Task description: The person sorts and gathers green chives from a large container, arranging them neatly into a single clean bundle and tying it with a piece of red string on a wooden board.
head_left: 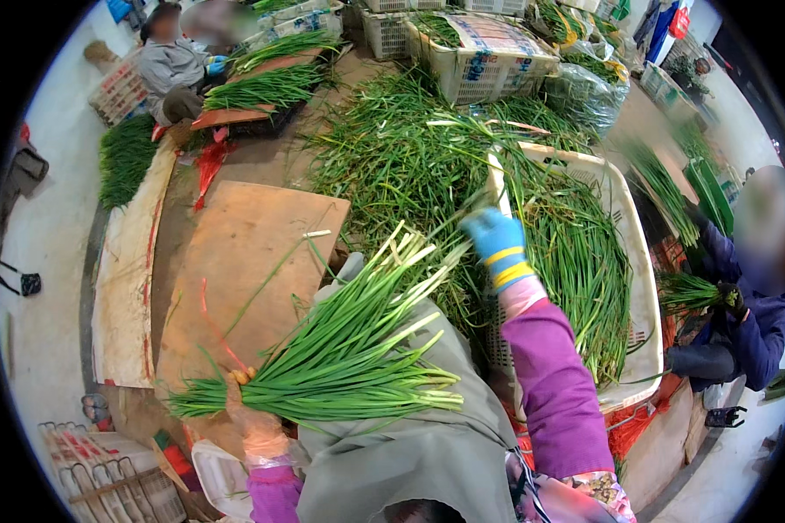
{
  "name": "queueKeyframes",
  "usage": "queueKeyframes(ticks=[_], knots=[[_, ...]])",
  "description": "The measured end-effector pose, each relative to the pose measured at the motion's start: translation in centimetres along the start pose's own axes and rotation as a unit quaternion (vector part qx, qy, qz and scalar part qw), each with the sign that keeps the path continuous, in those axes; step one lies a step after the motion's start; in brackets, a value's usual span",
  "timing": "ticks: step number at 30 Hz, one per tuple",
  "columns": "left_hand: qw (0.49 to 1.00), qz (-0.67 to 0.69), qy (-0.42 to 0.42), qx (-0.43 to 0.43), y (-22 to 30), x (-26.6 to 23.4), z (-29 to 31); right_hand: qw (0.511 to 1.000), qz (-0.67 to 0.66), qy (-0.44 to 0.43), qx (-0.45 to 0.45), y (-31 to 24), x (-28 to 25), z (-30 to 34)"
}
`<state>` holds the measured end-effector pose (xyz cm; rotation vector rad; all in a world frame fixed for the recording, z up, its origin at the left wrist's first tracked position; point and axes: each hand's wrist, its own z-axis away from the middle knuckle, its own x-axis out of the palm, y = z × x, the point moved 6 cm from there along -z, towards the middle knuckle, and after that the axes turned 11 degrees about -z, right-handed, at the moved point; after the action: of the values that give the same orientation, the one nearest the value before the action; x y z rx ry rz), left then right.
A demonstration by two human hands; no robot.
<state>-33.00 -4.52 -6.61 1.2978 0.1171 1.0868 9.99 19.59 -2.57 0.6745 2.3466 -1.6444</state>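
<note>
My left hand, in a thin pale glove, is closed round the leafy end of a bunch of garlic chives. The bunch fans out across my lap, its pale stem ends pointing right and up. My right hand, in a blue glove with yellow bands, is raised beside the near-left rim of a white plastic crate. Motion smears its fingers, so whether it grips any stalks is unclear. More chives fill that crate. On the wooden board to my left lies a loose stalk.
A heap of loose green leaves covers the floor ahead. Behind it stands another full crate. One person works with chives at the right; another sits at the far left beside chives on a board.
</note>
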Motion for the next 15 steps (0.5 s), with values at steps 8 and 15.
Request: queueKeyframes(ticks=[8, 15], knots=[[0.999, -0.017, -0.040, 0.009, 0.2, -1.2, 0.4, 0.868, 0.472, -0.148, 0.040, -4.7, -1.4, -2.1], [1.000, -0.017, -0.005, -0.012, 0.0, 0.8, 0.7, 0.917, 0.217, -0.315, -0.114, -11.1, 7.7, 8.3]])
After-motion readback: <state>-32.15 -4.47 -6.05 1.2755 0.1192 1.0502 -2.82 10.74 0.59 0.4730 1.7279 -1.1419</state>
